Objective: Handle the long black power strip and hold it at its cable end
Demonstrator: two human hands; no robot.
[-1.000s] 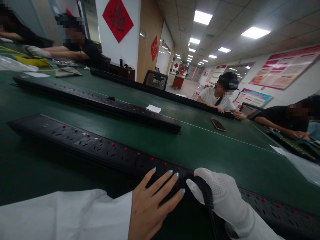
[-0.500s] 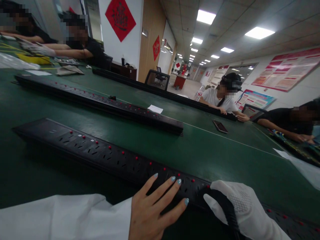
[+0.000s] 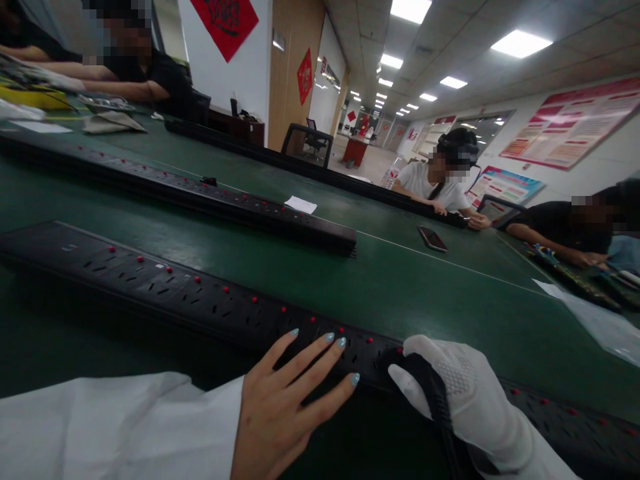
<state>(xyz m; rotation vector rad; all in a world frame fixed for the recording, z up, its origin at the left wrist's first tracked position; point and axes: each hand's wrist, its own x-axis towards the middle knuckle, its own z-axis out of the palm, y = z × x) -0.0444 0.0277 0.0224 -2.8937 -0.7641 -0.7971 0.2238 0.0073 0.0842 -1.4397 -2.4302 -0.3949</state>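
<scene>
A long black power strip (image 3: 225, 310) with several sockets and red indicator lights runs across the table in front of me. My left hand (image 3: 295, 393), bare, rests on it with fingers spread and fingertips touching its face. To the right of it, my right hand (image 3: 465, 380), in a white dotted glove, is closed round a black plug (image 3: 425, 373) with a thick cord. The plug sits against a socket on the strip; whether its pins are fully in is hidden. The cord drops toward the bottom edge of view.
A second black power strip (image 3: 200, 193) lies beyond, with a white paper slip (image 3: 301, 204) by it. Farther off are a long black bar (image 3: 320, 175), a phone (image 3: 432, 239) and a plastic sheet (image 3: 595, 320). Several co-workers sit round the green table (image 3: 425, 300).
The whole scene has shifted left and slightly up in view. Both hands keep their places on the strip, and the plug stays by the same socket.
</scene>
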